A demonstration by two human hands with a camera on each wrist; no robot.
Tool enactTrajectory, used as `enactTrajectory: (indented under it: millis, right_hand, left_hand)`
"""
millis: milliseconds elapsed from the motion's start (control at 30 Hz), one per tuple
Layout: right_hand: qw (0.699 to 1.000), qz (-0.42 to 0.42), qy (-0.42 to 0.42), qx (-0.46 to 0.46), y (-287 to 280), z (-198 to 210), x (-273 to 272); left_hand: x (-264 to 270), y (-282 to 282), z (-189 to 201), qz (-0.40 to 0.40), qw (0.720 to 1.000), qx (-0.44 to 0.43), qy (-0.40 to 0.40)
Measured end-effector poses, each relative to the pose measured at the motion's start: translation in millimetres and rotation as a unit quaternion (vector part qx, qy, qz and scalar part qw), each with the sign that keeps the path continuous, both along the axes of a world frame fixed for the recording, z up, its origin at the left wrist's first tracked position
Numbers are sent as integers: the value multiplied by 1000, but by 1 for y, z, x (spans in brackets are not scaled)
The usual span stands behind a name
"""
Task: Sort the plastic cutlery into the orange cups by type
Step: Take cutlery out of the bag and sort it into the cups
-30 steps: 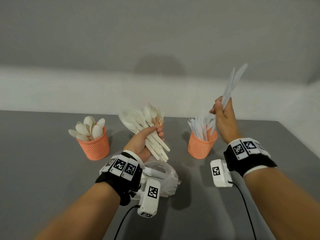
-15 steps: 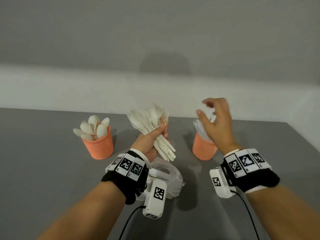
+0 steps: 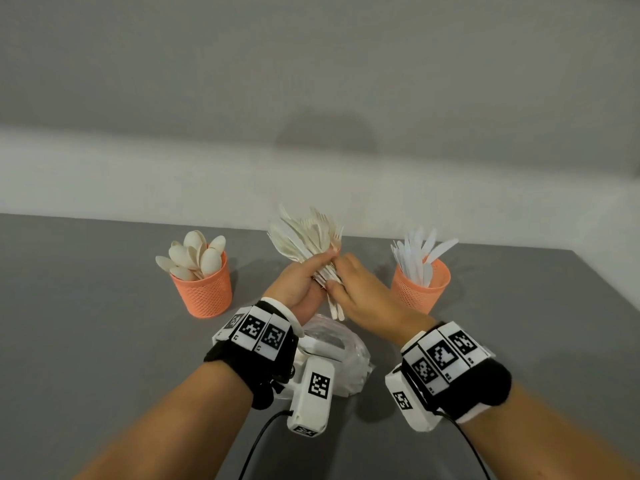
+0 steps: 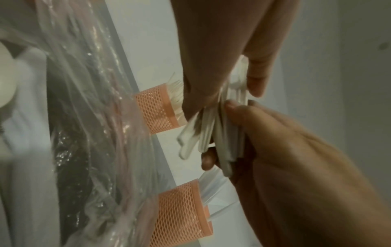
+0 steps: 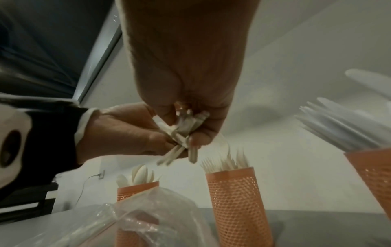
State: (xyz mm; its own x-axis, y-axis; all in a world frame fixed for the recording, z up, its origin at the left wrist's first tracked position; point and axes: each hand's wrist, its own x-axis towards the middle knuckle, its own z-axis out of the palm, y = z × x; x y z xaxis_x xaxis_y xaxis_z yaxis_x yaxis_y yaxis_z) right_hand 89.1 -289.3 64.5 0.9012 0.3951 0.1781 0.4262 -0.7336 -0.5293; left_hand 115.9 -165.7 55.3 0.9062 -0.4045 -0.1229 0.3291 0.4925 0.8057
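Note:
My left hand (image 3: 317,268) grips a fanned bundle of cream plastic forks (image 3: 304,237) above the grey table, tines pointing up and away. My right hand (image 3: 335,277) meets it from the right, thumb and fingers pinching the handles (image 5: 182,132) at the bundle's lower end (image 4: 213,133). An orange mesh cup of spoons (image 3: 204,289) stands to the left, and a cup of white knives (image 3: 420,285) to the right. A third cup with forks (image 5: 234,200) stands between them, hidden behind my hands in the head view.
A crumpled clear plastic bag (image 3: 334,348) lies on the table (image 3: 86,341) just under my wrists. The table's right edge runs close beyond the knife cup. A pale wall backs the table.
My right hand let go of the knives over the right cup, swung left and down, and took hold of the fork bundle's handles. The left hand kept the bundle, nearly still.

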Motion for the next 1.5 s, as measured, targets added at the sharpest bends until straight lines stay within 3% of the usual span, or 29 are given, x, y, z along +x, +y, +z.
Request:
enactTrajectory:
  millis: [200,367,567,733,1000,1267,1433,1500]
  right_hand:
    - [990,14,63,122,-2,3,-6]
    - [982,-28,136,129,-6,2,-4]
    - [998,-39,43,-40,-5,10,-6]
    - [990,-100,-54,84,-7,33,3]
    - [990,-132,-29,45,13,34,9]
    - [981,-171,-83,-30,16,44,2]
    - [975,-193,-41,101,14,41,10]
    - [974,-200,-12,110,12,39,13]
  left_hand:
    - [-2,-2,-5,37,999,-14,-8]
    - [-5,-6,-7,50,999,-2,13]
    - [-2,-6,-12,103,992,30,70]
    - [-4,-9,-9,137,988,67,28]
    - [-18,-21,-7,182,958,206,-85]
    - [-19,-27,-8,206,931,278,-116]
    - [-19,-29,-12,198,924,300,-131]
    - [-17,-28,-13,208,924,295,-127]
